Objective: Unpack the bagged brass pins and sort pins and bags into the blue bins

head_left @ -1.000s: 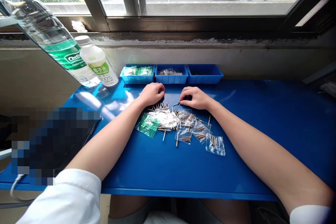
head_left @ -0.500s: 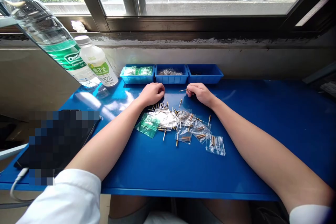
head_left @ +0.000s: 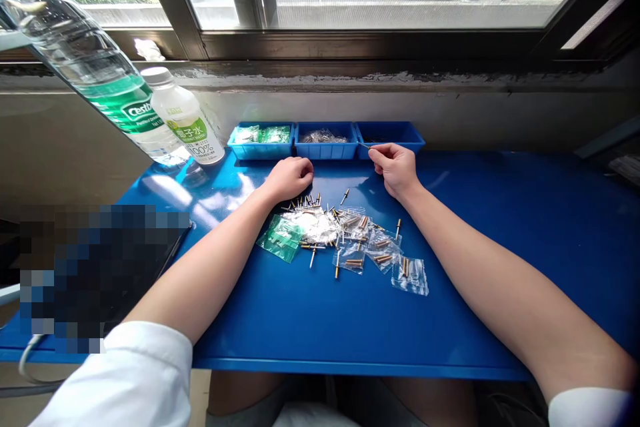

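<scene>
Clearly, the right hand pinches 1 thin pin right of upper center; the left hand curls near center, grip uncertain.

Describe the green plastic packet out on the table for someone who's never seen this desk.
On the blue tabletop, find the pile of metal pins and plastic packets between the bare forearms. At its left edge, beside the left forearm, lies the translucent green plastic packet. Its colour sets it apart from the clear and silvery packets alongside.
</scene>
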Motion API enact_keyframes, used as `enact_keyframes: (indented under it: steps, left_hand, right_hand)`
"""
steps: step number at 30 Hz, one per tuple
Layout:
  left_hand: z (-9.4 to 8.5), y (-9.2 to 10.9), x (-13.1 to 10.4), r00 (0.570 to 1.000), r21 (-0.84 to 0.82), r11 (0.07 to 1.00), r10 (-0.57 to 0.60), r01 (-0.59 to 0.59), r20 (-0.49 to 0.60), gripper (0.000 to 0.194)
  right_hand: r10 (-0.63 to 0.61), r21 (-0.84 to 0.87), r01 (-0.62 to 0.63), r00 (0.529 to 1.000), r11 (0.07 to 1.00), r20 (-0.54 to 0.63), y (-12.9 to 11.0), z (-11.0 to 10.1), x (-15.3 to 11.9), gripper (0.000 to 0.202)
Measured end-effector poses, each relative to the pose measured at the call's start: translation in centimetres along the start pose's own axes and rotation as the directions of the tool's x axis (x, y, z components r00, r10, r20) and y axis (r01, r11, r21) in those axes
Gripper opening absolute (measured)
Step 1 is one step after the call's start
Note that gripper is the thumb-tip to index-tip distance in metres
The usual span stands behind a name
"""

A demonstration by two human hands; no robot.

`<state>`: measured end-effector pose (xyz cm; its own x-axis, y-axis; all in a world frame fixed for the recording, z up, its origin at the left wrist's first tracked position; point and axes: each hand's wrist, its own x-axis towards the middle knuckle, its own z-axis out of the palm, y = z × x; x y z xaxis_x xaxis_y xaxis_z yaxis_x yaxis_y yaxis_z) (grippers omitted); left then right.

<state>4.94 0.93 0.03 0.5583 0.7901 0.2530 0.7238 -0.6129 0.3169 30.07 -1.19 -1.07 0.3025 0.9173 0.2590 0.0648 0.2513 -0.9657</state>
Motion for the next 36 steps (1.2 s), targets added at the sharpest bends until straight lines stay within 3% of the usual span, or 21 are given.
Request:
enact_keyframes:
  steps: [4, 9, 15, 36]
  left_hand:
    - [0.0, 0.1, -0.1, 1.0, 0.002, 1.0, -0.004, 0.004, 0.008, 0.021]
    - [-0.1, 0.1, 0.0, 1.0, 0.003, 1.0, -0.012, 0.012, 0.014, 0.022]
    - [-0.1, 0.1, 0.0, 1.0, 0.005, 1.0, -0.008, 0.008, 0.009, 0.022]
    - [0.0, -0.1, 0.0, 1.0, 0.004, 1.0, -0.004, 0.004, 0.002, 0.021]
  right_hand:
    - [-0.052, -0.073, 0.042, 0.989, 0.996, -0.138, 0.8, -0.3, 0.7, 0.029]
    - [-0.149, -0.211, 0.105, 0.967, 0.972, -0.205, 1.7, -1.1, 1.5, 0.025]
    - [-0.107, -0.241, 0.011, 0.913, 0.971, -0.393, 1.5, -1.5, 1.8, 0.02]
    - [-0.086, -0.347, -0.057, 0.92, 0.936, -0.383, 1.5, -1.7, 2.0, 0.031]
